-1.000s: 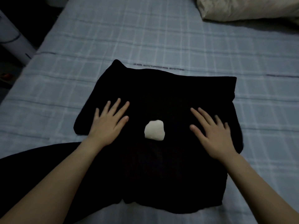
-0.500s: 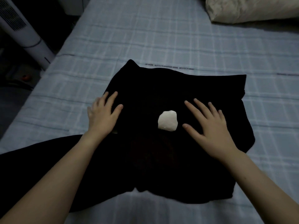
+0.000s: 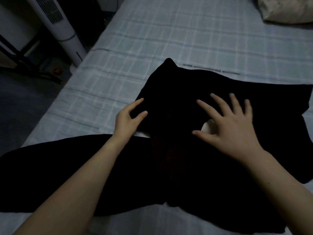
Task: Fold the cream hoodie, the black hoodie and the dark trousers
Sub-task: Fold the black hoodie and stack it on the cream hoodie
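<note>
My left hand (image 3: 126, 118) pinches the black hoodie (image 3: 177, 92) at its left edge, right hand (image 3: 232, 122) flat & open mid-hoodie; should fold w/ even tension, no bunching.

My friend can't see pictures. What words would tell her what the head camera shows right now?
A person's two bare hands work a black garment spread on a pale blue checked bed sheet. The left hand grips the garment's left edge, while the right hand lies flat on it, partly covering a small white patch. A white tower fan stands beside the bed.
</note>
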Action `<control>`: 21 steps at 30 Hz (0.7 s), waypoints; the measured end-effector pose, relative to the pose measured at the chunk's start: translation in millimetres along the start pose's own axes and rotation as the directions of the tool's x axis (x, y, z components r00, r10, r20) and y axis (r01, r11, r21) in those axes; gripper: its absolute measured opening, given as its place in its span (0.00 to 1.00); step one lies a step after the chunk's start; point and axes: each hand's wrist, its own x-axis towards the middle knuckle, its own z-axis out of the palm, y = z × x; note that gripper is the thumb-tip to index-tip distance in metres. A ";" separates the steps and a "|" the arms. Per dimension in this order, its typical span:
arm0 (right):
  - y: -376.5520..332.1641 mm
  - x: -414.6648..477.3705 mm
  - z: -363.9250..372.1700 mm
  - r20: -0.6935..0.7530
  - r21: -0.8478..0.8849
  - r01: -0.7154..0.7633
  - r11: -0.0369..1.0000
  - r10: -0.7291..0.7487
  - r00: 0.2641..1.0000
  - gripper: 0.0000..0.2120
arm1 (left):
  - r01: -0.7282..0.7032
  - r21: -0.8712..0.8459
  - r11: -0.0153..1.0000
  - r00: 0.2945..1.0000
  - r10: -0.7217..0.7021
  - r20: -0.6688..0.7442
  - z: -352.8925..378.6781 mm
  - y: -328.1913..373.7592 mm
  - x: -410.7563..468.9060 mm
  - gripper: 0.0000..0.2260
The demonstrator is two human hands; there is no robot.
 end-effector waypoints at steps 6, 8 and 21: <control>-19.4 53.7 9.6 0.244 -0.029 0.170 0.985 -0.158 0.957 0.46 | -0.029 0.057 0.998 0.999 0.027 0.035 -30.2 -7.6 21.0 0.17; -12.4 49.0 15.7 0.257 -0.027 0.207 0.978 -0.193 0.947 0.46 | 0.011 0.082 0.997 0.996 -0.019 0.086 -42.7 -23.5 26.1 0.16; 56.6 6.6 -1.2 -0.020 0.378 -0.280 0.882 0.310 0.951 0.32 | -0.487 0.482 0.728 0.869 0.349 0.350 72.1 105.2 11.0 0.31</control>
